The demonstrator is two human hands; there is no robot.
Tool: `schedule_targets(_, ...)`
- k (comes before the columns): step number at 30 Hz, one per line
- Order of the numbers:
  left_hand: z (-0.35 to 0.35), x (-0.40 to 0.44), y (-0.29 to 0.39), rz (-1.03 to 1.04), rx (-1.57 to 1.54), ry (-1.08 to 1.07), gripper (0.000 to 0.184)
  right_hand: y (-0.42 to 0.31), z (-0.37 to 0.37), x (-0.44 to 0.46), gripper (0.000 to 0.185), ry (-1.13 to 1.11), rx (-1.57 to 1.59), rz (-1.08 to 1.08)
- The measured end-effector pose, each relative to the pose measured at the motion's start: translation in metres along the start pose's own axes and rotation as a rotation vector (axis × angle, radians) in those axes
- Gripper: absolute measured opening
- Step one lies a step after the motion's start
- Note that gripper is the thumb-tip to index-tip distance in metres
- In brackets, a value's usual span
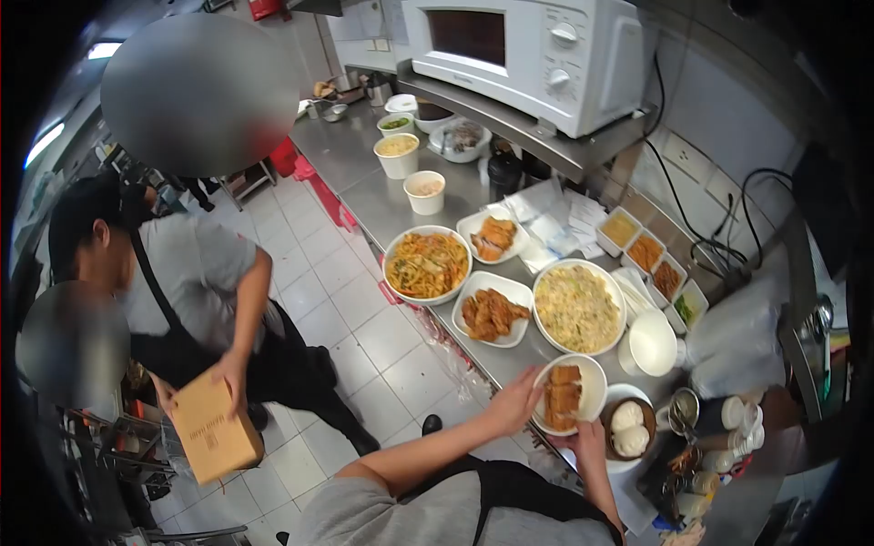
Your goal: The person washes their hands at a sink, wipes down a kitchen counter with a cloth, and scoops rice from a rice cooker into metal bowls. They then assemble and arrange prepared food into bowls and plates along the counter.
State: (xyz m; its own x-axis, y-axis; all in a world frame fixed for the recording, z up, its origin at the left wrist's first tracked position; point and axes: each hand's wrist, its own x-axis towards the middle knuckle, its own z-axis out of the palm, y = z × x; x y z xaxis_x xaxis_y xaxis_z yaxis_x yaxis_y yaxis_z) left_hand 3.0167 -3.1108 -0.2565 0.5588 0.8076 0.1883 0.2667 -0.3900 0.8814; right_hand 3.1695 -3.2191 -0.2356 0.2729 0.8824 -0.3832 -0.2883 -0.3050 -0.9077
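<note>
Both hands hold a white bowl point(594, 386) with sliced, browned fried cutlet point(563, 398) in it, at the counter's edge. My left hand point(515, 402) grips the bowl's left rim, fingers partly hidden. My right hand point(589, 442) holds it from below near its lower rim. Right beside it, a bamboo steamer point(648, 418) with white buns point(628, 428) rests on a white plate point(637, 468). Above the bowl are a large bowl of fried rice point(579, 308) and a dish of fried chicken pieces point(492, 315). An empty-looking white bowl point(650, 342) is to the right.
Noodles point(428, 265), a sliced cutlet dish point(494, 238) and paper cups point(425, 191) line the steel counter point(350, 162). A microwave point(528, 55) sits on a shelf above. Sauce jars point(719, 437) crowd the right. At left, a co-worker point(196, 282) holds a cardboard box point(215, 429).
</note>
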Motion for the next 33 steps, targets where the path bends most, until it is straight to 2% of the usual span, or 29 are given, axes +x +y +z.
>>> schedule_targets(2, -0.016, -0.004, 0.016, 0.032, 0.114, -0.008, 0.042, -0.030, 0.007, -0.015, 0.040, -0.009, -0.041, 0.038)
schedule_targets(5, -0.062, 0.016, 0.039, 0.014, -0.343, -0.164, 0.049, -0.082, 0.036, -0.026, 0.035, -0.003, -0.015, 0.065)
schedule_targets(6, -0.098, 0.025, 0.069, -0.260, -0.592, -0.325, 0.056, -0.096, 0.046, -0.023, 0.035, 0.004, -0.039, 0.038)
schedule_targets(10, -0.164, 0.074, 0.045, -0.272, -0.847, -0.416, 0.067, -0.138, 0.108, -0.004, 0.037, 0.071, -0.099, -0.123)
schedule_targets(13, -0.227, 0.104, 0.035, -0.293, -0.878, -0.524, 0.067, -0.147, 0.165, 0.022, 0.042, 0.148, -0.064, -0.328)
schedule_targets(14, -0.244, 0.111, 0.027, -0.288, -0.912, -0.520, 0.072, -0.149, 0.179, 0.031, 0.045, 0.143, -0.079, -0.333)
schedule_targets(17, -0.294, 0.114, 0.007, -0.328, -1.023, -0.408, 0.074, -0.156, 0.222, 0.058, 0.046, 0.054, -0.073, -0.362)
schedule_targets(18, -0.307, 0.115, -0.007, -0.391, -1.061, -0.392, 0.076, -0.159, 0.226, 0.070, 0.050, -0.051, -0.145, -0.345)
schedule_targets(21, -0.345, 0.098, -0.041, -0.365, -1.188, -0.087, 0.078, -0.160, 0.238, 0.126, 0.056, -0.306, -0.190, -0.318)
schedule_targets(22, -0.364, 0.088, -0.056, -0.397, -1.166, -0.030, 0.078, -0.166, 0.252, 0.143, 0.054, -0.318, -0.205, -0.242)
schedule_targets(25, -0.442, 0.065, -0.088, -0.468, -1.084, 0.164, 0.078, -0.185, 0.314, 0.188, 0.048, -0.345, -0.503, -0.319)
schedule_targets(26, -0.467, 0.056, -0.097, -0.484, -1.060, 0.224, 0.079, -0.191, 0.338, 0.201, 0.043, -0.411, -0.483, -0.286)
schedule_targets(29, -0.533, 0.037, -0.138, -0.458, -0.948, 0.417, 0.081, -0.196, 0.405, 0.247, 0.042, -0.639, -0.660, -0.383)
schedule_targets(31, -0.581, 0.025, -0.164, -0.454, -0.857, 0.512, 0.082, -0.207, 0.470, 0.258, 0.035, -0.669, -0.889, -0.447)
schedule_targets(33, -0.630, 0.019, -0.182, -0.485, -0.840, 0.550, 0.082, -0.217, 0.531, 0.276, 0.039, -0.773, -1.158, -0.445)
